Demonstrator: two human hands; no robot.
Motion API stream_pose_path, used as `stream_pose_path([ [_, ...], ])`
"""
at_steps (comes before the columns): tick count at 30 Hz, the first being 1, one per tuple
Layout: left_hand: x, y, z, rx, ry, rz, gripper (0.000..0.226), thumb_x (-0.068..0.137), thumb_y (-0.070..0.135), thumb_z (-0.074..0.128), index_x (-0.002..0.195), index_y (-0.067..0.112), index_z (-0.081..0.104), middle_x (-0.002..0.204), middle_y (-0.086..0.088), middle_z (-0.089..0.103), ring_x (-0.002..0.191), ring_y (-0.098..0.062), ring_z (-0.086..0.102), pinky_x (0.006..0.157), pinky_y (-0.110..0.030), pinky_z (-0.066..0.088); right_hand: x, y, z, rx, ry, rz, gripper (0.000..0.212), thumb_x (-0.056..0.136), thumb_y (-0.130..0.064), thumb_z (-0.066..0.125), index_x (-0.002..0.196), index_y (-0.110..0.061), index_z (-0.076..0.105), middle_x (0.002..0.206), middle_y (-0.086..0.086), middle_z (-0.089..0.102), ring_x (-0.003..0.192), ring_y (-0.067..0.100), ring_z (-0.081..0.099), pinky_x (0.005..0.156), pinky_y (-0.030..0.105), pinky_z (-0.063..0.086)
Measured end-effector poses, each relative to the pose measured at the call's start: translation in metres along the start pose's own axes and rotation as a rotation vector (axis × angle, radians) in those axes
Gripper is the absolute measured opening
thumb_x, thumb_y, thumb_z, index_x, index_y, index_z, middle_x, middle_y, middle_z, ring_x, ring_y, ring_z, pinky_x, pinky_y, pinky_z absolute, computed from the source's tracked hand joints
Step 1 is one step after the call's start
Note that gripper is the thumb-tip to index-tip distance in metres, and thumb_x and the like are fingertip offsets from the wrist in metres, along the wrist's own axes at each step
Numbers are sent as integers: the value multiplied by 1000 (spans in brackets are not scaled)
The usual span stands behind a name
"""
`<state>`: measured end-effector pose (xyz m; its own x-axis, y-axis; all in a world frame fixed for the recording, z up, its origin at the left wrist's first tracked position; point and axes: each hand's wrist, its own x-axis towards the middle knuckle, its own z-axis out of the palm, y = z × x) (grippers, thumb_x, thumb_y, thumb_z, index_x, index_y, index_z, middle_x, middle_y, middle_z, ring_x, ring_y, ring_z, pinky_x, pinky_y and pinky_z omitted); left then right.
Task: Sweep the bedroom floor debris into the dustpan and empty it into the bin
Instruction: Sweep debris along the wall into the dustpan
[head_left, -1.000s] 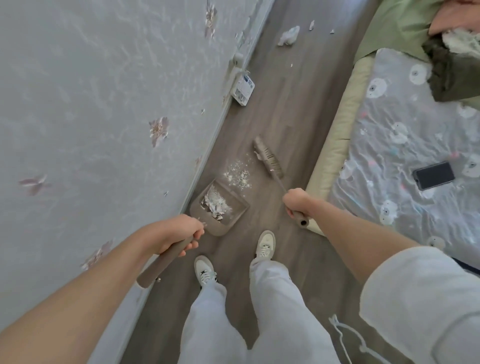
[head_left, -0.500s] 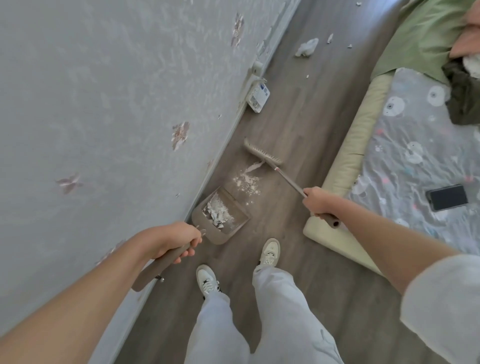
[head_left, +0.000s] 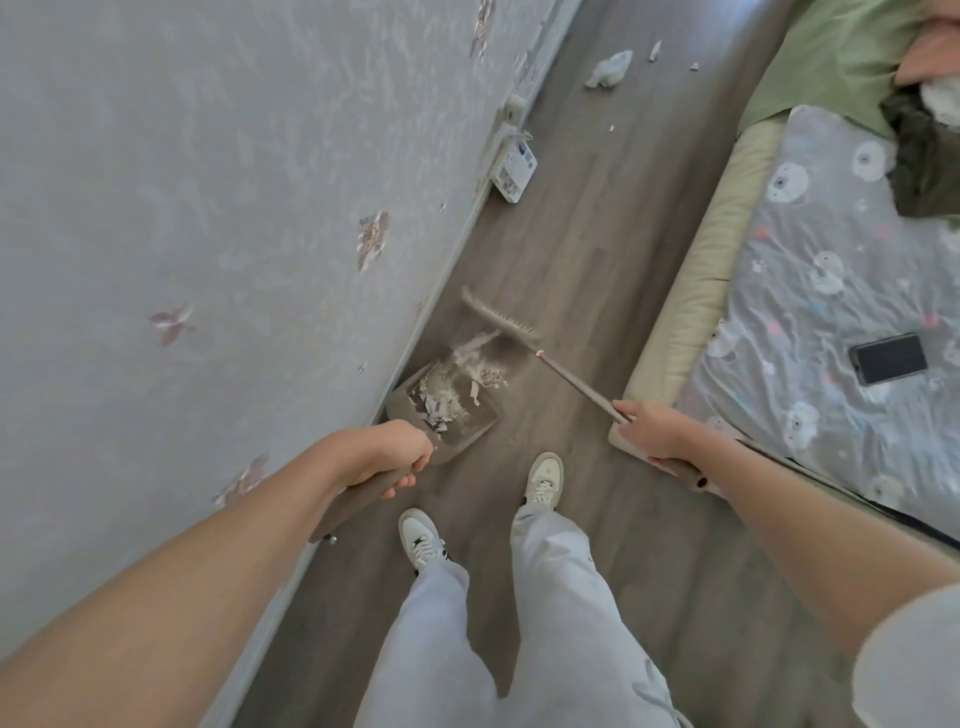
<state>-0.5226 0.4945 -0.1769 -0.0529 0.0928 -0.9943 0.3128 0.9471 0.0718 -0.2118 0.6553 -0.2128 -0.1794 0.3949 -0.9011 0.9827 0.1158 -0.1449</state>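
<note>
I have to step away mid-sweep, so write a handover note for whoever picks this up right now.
Left hand grips the dustpan handle; pan sits on the floor by the wall, holding scraps.
Right hand grips the broom handle; its head is at the pan's mouth, pushing white dust in.
Left: crumpled paper and bits farther up the floor, then emptying. No bin in view.

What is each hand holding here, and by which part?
The left hand grips the dustpan by its long handle; the right hand grips the broom near the upper end of its stick.
</note>
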Motion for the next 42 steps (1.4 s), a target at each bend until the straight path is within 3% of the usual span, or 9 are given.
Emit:
stream_pose_path([
  [3,0,-11,0,-7,-9,2,17,80,5,46,91,11,57,82,-11,56,52,-16,43,49,-22,39,8,-26,41,-29,-21,-10,24,92,-13,39,108,-11,56,73,10,62,61,29,64,45,25,41],
  [6,2,-19,1,-10,-5,-1,14,81,4,46,87,11,57,82,-11,55,51,-15,42,49,-22,38,3,-28,59,84,-137,-28,30,91,-9,37,114,-5,56,60,7,54,40,22,50,39,21,38],
  [11,3,-19,0,-26,-6,8,15,81,4,46,91,9,55,81,-10,55,50,-15,41,48,-21,37,-21,2,49,240,-78,-8,36,92,-13,39,118,-38,44,63,11,55,38,19,45,37,22,39],
  [16,4,-20,4,-32,4,14,19,81,3,46,96,8,57,81,-11,57,48,-14,43,46,-20,38,-11,-26,72,133,-75,-30,15,90,-10,35,85,-14,48,56,7,52,31,17,46,42,27,43],
  [21,2,-18,3,-53,3,14,15,81,3,46,89,11,56,84,-11,58,49,-13,44,49,-21,38,-27,-10,45,358,-188,13,35,93,-10,39,123,-26,50,68,10,53,44,18,43,36,22,38],
  [23,1,-19,1,-75,-1,21,15,80,2,46,87,11,56,83,-11,58,47,-13,44,49,-20,37,-31,-1,42,467,-140,52,38,93,-10,41,124,-32,45,66,8,51,42,15,42,35,21,36],
  [28,1,-27,3,-78,-2,17,16,80,3,46,88,12,56,80,-10,57,45,-12,42,48,-19,36,-26,-27,70,250,-94,2,23,94,-7,36,108,-4,54,60,8,50,29,12,44,35,21,36],
  [33,-3,-46,8,-85,-7,-1,17,78,3,46,86,14,55,76,-8,57,44,-12,40,48,-20,35,-31,9,40,458,-189,99,48,93,-12,42,139,-26,45,68,6,52,42,13,43,36,20,36],
  [42,-28,-70,47,-319,19,-25,19,78,4,48,89,13,60,79,-8,59,49,-15,42,49,-20,36,-13,-11,-26,-169,-15,-89,27,95,-12,36,117,-17,50,79,10,58,51,21,54,41,27,48],
])
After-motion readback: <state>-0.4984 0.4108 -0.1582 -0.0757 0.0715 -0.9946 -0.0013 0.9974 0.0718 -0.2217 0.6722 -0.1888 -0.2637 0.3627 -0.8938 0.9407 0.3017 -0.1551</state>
